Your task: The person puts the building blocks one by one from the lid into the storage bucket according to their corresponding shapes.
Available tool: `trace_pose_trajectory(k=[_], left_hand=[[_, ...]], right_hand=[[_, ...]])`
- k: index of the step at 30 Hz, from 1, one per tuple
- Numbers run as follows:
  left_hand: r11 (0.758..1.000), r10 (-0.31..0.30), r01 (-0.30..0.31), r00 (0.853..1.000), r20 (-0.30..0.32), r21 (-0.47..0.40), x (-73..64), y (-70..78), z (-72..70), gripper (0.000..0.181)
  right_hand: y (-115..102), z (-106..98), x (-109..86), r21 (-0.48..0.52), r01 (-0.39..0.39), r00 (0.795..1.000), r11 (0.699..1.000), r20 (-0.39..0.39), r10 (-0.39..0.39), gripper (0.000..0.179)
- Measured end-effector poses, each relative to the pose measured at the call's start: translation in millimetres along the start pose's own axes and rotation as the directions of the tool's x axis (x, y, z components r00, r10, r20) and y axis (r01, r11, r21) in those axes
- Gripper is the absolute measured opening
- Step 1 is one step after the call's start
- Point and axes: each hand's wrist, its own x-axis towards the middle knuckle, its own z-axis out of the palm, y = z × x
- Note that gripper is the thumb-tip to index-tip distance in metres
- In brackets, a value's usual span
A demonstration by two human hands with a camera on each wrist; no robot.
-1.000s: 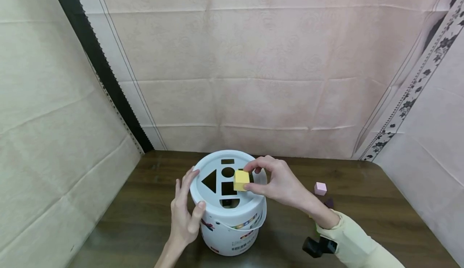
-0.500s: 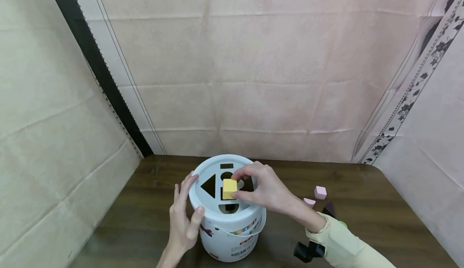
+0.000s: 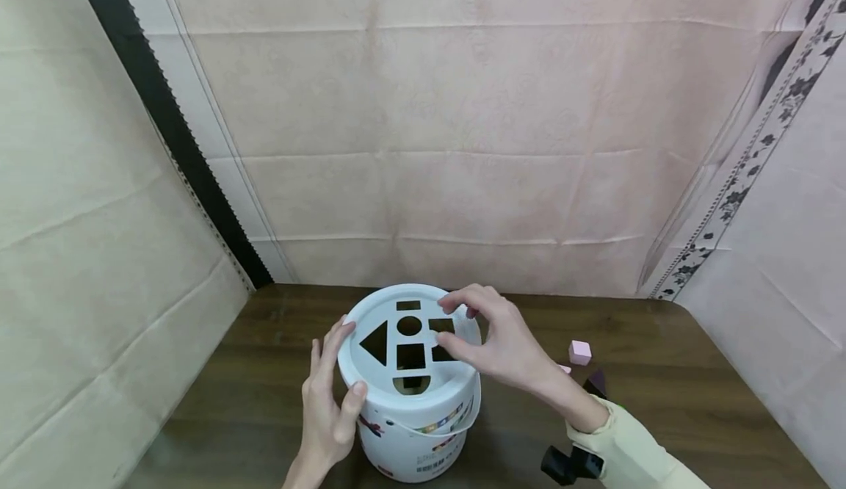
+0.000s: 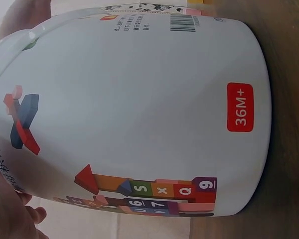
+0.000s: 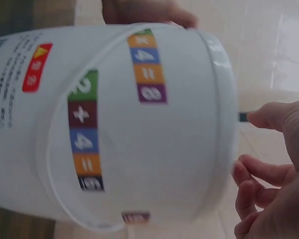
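Note:
A white bucket [image 3: 406,437] with a pale blue lid [image 3: 375,380] stands on the table, its lid cut with shaped holes. My left hand [image 3: 328,401] holds the lid's left edge, fingers at the rim and thumb toward the front. Above the right part of the lid hovers my right hand [image 3: 499,342], thumb and index finger spread apart with nothing between them. The square hole beside the fingertips is uncovered, and the yellow block is out of sight. In the right wrist view the bucket [image 5: 179,144] fills the middle, with thumb and loosely bent fingers by its lid.
To the right lie a pink cube [image 3: 579,352], a dark triangular block [image 3: 595,382] and a pink piece [image 3: 564,368] partly hidden by my forearm. The white carry handle [image 3: 471,415] hangs on the bucket's right side. Pale cloth [image 3: 423,180] encloses the table's back and sides.
My right hand carried the yellow block left to the square hole, and the block has gone from view there. Its fingers have parted and moved back right. My left hand stays on the bucket.

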Motion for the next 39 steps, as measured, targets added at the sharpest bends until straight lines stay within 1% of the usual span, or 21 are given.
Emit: trace_pose_trajectory(k=[4, 7, 11, 13, 17, 21, 27, 33, 36, 39], left_hand=[[1.0, 0.01, -0.01, 1.0, -0.002, -0.003, 1.5, -0.1, -0.8, 0.06], [1.0, 0.013, -0.013, 1.0, 0.003, -0.003, 2.7, 0.0, -0.4, 0.06], [1.0, 0.008, -0.008, 1.0, 0.003, 0.001, 4.0, 0.5, 0.1, 0.061], [1.0, 0.004, -0.004, 1.0, 0.003, 0.002, 4.4, 0.8, 0.6, 0.06], [1.0, 0.006, -0.006, 1.0, 0.002, -0.004, 2.1, 1.6, 1.7, 0.06], [1.0, -0.001, 0.001, 1.0, -0.002, -0.002, 1.0, 1.1, 0.4, 0.059], [1.0, -0.004, 0.004, 1.0, 0.001, 0.0, 1.3, 0.3, 0.3, 0.059], [1.0, 0.002, -0.002, 1.0, 0.001, -0.002, 0.4, -0.1, 1.1, 0.06], [1.0, -0.001, 0.001, 1.0, 0.001, -0.002, 0.0, -0.1, 1.2, 0.06], [1.0, -0.005, 0.005, 1.0, 0.0, 0.0, -0.5, 0.0, 0.8, 0.059]], right_hand=[[7, -18, -5.5, 0.032, -0.002, 0.999, 0.999, -0.034, 0.004, 0.027], [14, -35, -12.8, 0.026, -0.034, 0.998, 0.999, -0.053, 0.036, 0.027], [23, -59, -25.1, -0.029, -0.096, 0.992, 0.995, -0.088, 0.093, 0.028], [30, -71, -33.9, -0.069, -0.115, 0.99, 0.991, -0.096, 0.108, 0.029], [47, -90, -60.3, -0.131, -0.147, 0.987, 0.98, -0.088, 0.136, 0.031], [62, -106, -87.5, -0.167, -0.204, 0.978, 0.965, -0.086, 0.192, 0.032], [81, -124, -131.9, -0.219, -0.258, 0.965, 0.941, -0.103, 0.241, 0.036], [99, -133, -177.7, -0.203, -0.309, 0.95, 0.929, -0.109, 0.292, 0.037], [105, -133, -196.6, -0.178, -0.323, 0.946, 0.93, -0.097, 0.31, 0.037], [110, -131, -213.7, -0.148, -0.35, 0.937, 0.925, -0.081, 0.341, 0.035]])
